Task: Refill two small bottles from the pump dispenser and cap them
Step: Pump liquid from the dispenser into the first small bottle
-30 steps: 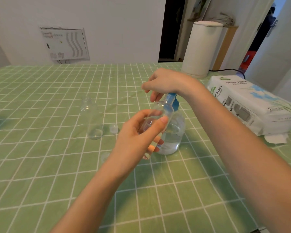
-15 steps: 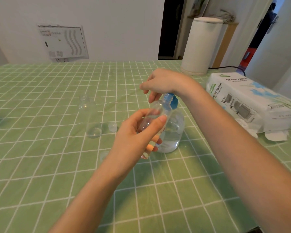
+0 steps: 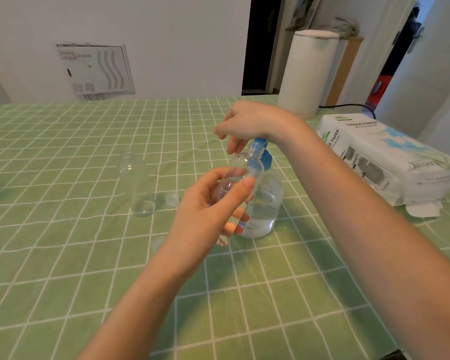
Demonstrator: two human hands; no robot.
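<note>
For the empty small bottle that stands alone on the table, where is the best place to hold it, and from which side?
Probably around the straight middle of the standing bottle, coming from its left with an open hand. It stands upright with its mouth open, and the loose cap lies close on its right.

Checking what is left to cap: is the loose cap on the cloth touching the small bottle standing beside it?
Apart. The head view shows a strip of green tablecloth between the cap and the standing small bottle.
</note>
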